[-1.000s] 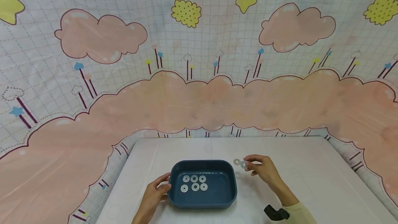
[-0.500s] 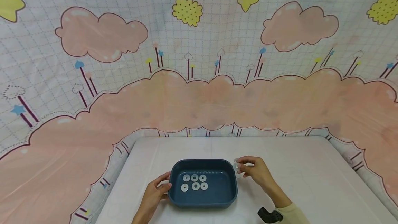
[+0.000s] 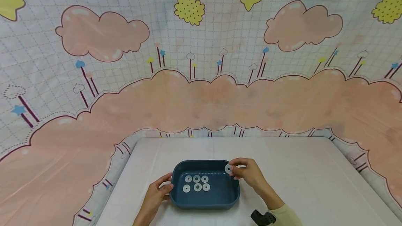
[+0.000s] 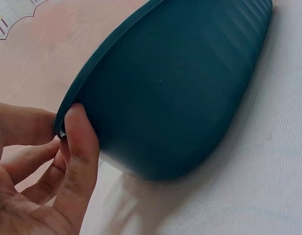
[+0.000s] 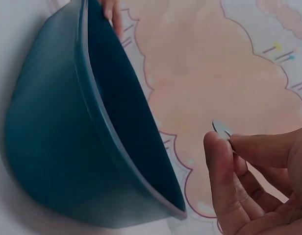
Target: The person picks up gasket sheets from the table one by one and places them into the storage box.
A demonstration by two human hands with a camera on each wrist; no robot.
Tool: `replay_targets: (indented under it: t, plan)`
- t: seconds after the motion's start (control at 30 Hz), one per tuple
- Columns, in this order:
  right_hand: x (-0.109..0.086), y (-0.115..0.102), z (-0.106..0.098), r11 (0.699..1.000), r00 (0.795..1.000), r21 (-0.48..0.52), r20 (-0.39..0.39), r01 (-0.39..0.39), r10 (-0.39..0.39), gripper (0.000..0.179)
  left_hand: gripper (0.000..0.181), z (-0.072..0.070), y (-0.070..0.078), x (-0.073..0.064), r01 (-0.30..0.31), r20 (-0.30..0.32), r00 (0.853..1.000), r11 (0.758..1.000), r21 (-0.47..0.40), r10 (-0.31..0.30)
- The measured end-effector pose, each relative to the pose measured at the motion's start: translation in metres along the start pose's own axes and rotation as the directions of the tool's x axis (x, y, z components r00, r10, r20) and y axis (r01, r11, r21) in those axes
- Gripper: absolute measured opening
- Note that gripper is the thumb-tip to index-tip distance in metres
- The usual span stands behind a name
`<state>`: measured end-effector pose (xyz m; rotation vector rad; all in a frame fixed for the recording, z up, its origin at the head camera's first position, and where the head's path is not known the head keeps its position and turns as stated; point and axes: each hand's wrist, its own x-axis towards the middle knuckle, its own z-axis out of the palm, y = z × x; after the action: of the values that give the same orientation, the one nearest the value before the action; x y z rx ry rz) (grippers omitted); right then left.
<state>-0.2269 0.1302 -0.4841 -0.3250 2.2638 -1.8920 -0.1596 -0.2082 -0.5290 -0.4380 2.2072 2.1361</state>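
Note:
A dark blue rectangular basin (image 3: pixel 220 193) stands on the white table. My left hand (image 3: pixel 154 194) holds its left end; in the left wrist view thumb and index finger (image 4: pixel 82 142) pinch the rim. Several flat metal washers (image 3: pixel 197 190) lie on the basin's floor, in two rows of three toward the left. Over the basin's back right corner, my right hand (image 3: pixel 249 174) pinches another washer (image 3: pixel 226 169) between thumb and fingertips. The right wrist view shows this washer (image 5: pixel 220 128) nearly edge-on, above the level of the rim.
The white table (image 3: pixel 298 170) extends to both sides and behind the basin. Behind it hangs a cloth backdrop (image 3: pixel 201 107) with printed clouds and stars. A black wrist strap (image 3: pixel 263 218) sits at the right sleeve.
My right hand has carried its washer leftward from beside the basin to over its back right corner. Loose washers seen earlier on the table there are now out of sight. The left hand stays put.

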Motion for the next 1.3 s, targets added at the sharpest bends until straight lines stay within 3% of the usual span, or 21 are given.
replay_targets:
  t: [0.47, 1.3]
  plan:
    - [0.002, -0.006, 0.035, 0.998, 0.995, 0.060, 0.095, 0.009, -0.014, 0.020, 0.049, -0.001, 0.000, -0.001, 0.003, 0.000, 1.000, 1.000, 0.015, -0.003]
    - [0.007, 0.005, 0.098, 0.982, 0.973, 0.125, 0.200, -0.143, 0.116, 0.020, 0.048, -0.001, 0.001, -0.003, -0.010, 0.009, 1.000, 1.000, 0.005, 0.010]
